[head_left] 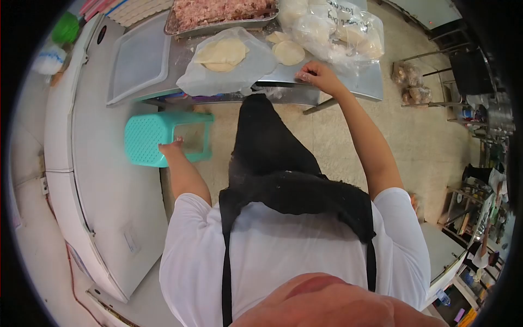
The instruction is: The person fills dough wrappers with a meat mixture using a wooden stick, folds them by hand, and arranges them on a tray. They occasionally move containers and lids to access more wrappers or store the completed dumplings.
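Observation:
My left hand is closed on the edge of a turquoise plastic stool, which has a perforated seat and stands or hangs left of my black apron. My right hand is at the front edge of the metal table, its fingers loosely bent and nothing visible between them. Close beside its fingertips lies a small flat dough round. Further left, several thin dough rounds are stacked on a sheet of clear plastic that hangs over the table's edge.
A metal tray of ground meat stands at the back of the table. Bags of dough lie behind my right hand. A translucent lid is at the left, beside a long white freezer. Racks with bagged goods line the right.

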The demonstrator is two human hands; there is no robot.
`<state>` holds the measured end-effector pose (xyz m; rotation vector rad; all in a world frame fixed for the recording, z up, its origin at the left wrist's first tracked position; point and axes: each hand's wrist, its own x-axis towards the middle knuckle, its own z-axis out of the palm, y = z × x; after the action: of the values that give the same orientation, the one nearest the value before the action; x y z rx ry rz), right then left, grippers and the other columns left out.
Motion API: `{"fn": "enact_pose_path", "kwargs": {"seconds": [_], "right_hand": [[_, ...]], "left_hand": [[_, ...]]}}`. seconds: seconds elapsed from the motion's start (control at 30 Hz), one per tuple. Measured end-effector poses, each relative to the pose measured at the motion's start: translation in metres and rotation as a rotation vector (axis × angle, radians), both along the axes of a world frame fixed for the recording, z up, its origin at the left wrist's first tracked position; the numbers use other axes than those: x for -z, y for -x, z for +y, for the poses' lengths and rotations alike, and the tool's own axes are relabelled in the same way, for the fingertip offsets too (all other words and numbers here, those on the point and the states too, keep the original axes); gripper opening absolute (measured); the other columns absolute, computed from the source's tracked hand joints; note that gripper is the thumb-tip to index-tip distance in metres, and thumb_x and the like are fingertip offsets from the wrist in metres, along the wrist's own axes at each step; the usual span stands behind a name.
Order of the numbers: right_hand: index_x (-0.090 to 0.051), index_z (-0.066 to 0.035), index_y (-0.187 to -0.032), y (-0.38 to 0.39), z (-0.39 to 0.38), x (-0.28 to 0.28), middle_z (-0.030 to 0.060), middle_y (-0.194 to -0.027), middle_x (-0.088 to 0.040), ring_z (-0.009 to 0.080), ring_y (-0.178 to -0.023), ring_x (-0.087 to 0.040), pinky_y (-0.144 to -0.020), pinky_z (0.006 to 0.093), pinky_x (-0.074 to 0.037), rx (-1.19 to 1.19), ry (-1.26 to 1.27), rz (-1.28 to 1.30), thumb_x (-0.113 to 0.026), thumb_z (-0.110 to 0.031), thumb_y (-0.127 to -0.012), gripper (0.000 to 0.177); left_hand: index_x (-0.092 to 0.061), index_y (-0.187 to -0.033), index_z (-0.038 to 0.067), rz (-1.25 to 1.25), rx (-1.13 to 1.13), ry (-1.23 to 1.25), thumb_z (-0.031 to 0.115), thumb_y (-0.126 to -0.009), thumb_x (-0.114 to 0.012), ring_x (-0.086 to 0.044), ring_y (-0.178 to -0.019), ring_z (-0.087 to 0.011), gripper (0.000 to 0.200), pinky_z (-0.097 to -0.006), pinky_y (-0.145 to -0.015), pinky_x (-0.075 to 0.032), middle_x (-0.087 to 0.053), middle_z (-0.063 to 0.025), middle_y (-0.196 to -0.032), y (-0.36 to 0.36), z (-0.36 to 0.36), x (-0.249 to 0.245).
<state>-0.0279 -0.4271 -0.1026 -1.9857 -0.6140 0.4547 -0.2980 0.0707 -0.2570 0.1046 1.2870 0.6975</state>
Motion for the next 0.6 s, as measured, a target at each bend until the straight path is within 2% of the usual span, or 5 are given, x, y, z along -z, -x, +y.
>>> {"fn": "enact_pose_path", "kwargs": {"seconds": [0.2, 0.3, 0.37, 0.43, 0.6], "right_hand": [[-0.062, -0.004, -0.081, -0.006, -0.002, -0.009, 0.0016, -0.077, -0.054, 0.0098, -0.071, -0.049, -0.062, 0.0259, -0.039, -0.122, 0.068, -0.027, -0.069, -0.027, -0.083, 0.025], [-0.061, -0.004, -0.081, -0.009, -0.001, -0.004, 0.0019, -0.077, -0.053, 0.0116, -0.073, -0.049, -0.065, 0.0267, -0.040, -0.177, 0.060, -0.020, -0.070, -0.025, -0.083, 0.022], [-0.060, -0.004, -0.080, -0.010, -0.005, -0.013, 0.0030, -0.079, -0.054, 0.0144, -0.076, -0.051, -0.068, 0.0285, -0.040, -0.219, 0.069, -0.061, -0.070, -0.023, -0.082, 0.021], [-0.058, -0.003, -0.078, -0.010, -0.001, -0.021, 0.0049, -0.081, -0.056, 0.0182, -0.081, -0.053, -0.074, 0.0313, -0.041, -0.284, 0.103, -0.133, -0.069, -0.020, -0.082, 0.020], [-0.059, -0.003, -0.078, -0.014, 0.002, -0.026, 0.0060, -0.081, -0.057, 0.0217, -0.080, -0.053, -0.073, 0.0335, -0.041, -0.279, 0.060, -0.150, -0.071, -0.022, -0.080, 0.022]], "left_hand": [[-0.029, -0.145, 0.019, -0.102, -0.164, -0.005, 0.058, -0.090, -0.021, -0.013, -0.141, -0.0313, 0.068, -0.0602, -0.109, -0.011, -0.024, -0.0040, -0.152, -0.012, 0.035, 0.050], [-0.023, -0.147, 0.018, -0.362, -0.431, -0.112, 0.063, -0.087, -0.034, -0.008, -0.141, -0.0340, 0.076, -0.0603, -0.110, -0.009, -0.019, -0.0044, -0.154, -0.013, 0.046, 0.077], [-0.029, -0.145, 0.016, -0.447, -0.343, -0.229, 0.067, -0.084, -0.033, -0.014, -0.140, -0.0347, 0.079, -0.0617, -0.109, -0.010, -0.026, -0.0059, -0.151, -0.010, 0.072, 0.108], [-0.031, -0.144, 0.016, -0.263, -0.305, -0.100, 0.069, -0.083, -0.032, -0.017, -0.139, -0.0355, 0.081, -0.0633, -0.108, -0.011, -0.028, -0.0066, -0.151, -0.014, 0.068, 0.104], [-0.036, -0.141, 0.016, -0.262, -0.377, -0.280, 0.072, -0.075, -0.051, -0.033, -0.129, -0.0335, 0.088, -0.0558, -0.103, -0.029, -0.039, -0.0078, -0.142, -0.033, 0.044, 0.132]]}}
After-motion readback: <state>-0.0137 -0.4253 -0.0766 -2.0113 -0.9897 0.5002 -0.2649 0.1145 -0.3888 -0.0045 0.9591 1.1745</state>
